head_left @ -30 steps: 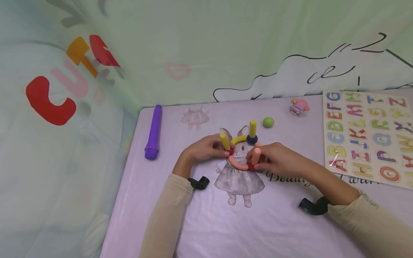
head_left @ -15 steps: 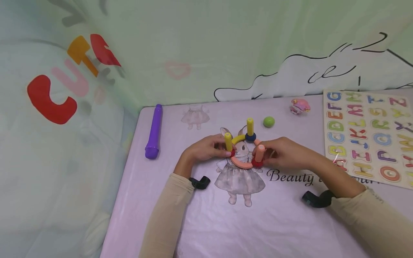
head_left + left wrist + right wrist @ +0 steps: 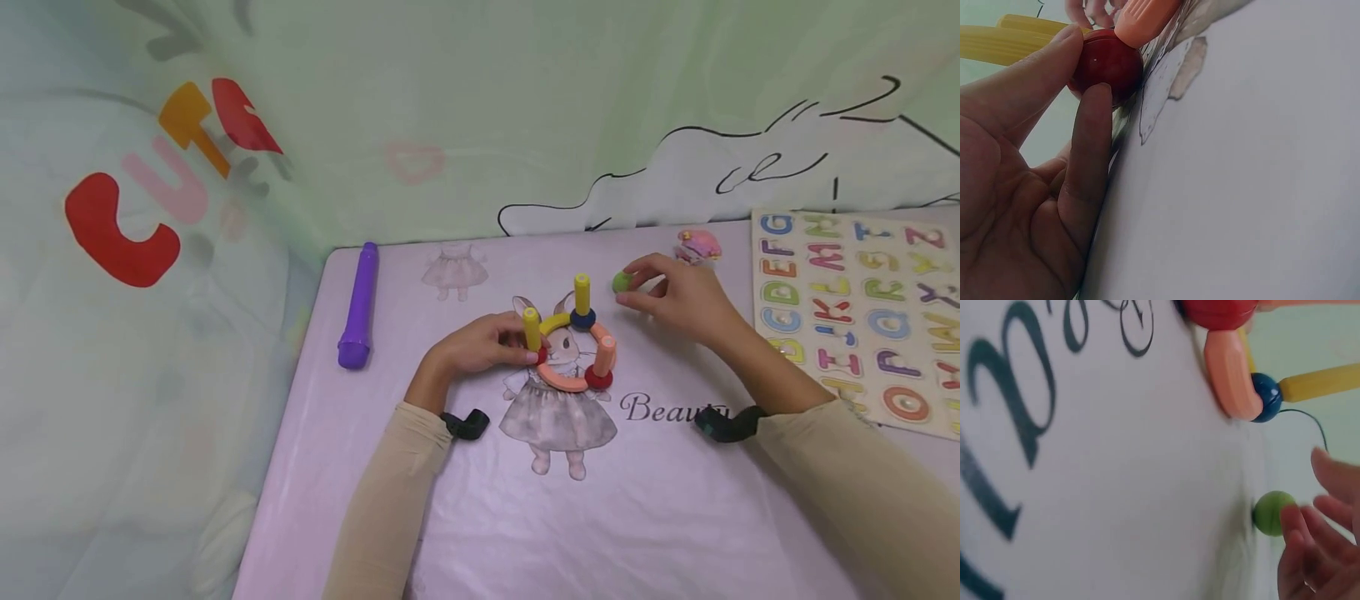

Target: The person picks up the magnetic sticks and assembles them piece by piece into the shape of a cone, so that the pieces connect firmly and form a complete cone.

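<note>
A ring of curved coral and yellow pieces [image 3: 564,382] lies on the table, joined by red and blue balls. Two yellow rods and one coral rod [image 3: 604,357] stand up from those balls. My left hand [image 3: 480,343] pinches the red ball [image 3: 1109,65] at the ring's left side, thumb and finger on it in the left wrist view. Beyond the ring, my right hand [image 3: 686,296] is at a small green ball [image 3: 619,283], with fingers and thumb spread about it. In the right wrist view the thumb is apart from the green ball; finger contact is unclear.
A purple toy microphone [image 3: 358,308] lies at the left. At the back sits a small pink toy [image 3: 699,244], partly behind my right hand. An alphabet puzzle board [image 3: 862,321] covers the right side. Fabric [image 3: 450,117] hangs along the table's back edge.
My right hand has let go of the coral rod's red ball and moved up and right to the green ball. The ring shifted slightly right earlier. My left hand keeps its hold.
</note>
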Motion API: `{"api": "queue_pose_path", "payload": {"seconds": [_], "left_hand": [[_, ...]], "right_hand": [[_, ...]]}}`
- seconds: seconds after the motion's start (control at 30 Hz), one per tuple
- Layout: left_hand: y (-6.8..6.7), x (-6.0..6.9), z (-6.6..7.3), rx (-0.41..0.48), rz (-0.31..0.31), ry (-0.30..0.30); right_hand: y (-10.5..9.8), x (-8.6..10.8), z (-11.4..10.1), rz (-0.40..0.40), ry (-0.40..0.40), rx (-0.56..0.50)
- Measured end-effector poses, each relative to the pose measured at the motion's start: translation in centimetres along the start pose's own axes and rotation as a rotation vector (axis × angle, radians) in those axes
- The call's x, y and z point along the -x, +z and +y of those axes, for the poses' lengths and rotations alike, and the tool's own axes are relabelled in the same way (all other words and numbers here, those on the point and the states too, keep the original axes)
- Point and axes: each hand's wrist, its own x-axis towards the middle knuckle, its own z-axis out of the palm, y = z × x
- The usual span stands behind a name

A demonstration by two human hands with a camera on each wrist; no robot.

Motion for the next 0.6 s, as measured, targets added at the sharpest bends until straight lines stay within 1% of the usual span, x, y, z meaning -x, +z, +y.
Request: {"api": "queue_pose_path", "payload": {"seconds": [0.1,0.17,0.23,0.33,0.43,0.5,0.6], "left_hand": [[0.0,0.0,0.0,0.007,-0.001,0.006],[0.0,0.0,0.0,0.012,-0.003,0.009],[0.0,0.0,0.0,0.013,-0.005,0.01],[0.0,0.0,0.0,0.012,-0.003,0.005],[-0.1,0.0,0.1,0.007,0.003,-0.011],[-0.1,0.0,0.1,0.008,0.004,-0.022],[0.0,0.0,0.1,0.008,0.005,-0.033]], "right_hand": [[0.4,-0.6,0.3,0.047,0.042,0.012],[0.7,-0.9,0.4,0.074,0.052,0.028],[0.9,-1.3,0.4,0.084,0.058,0.033],[1.2,-2.0,0.4,0.065,0.051,0.051],[1.4,-2.7,0.3,0.015,0.052,0.065],[1.5,-3.1,0.2,-0.017,0.062,0.06],[1.6,-3.3,0.2,-0.042,0.076,0.048]]}}
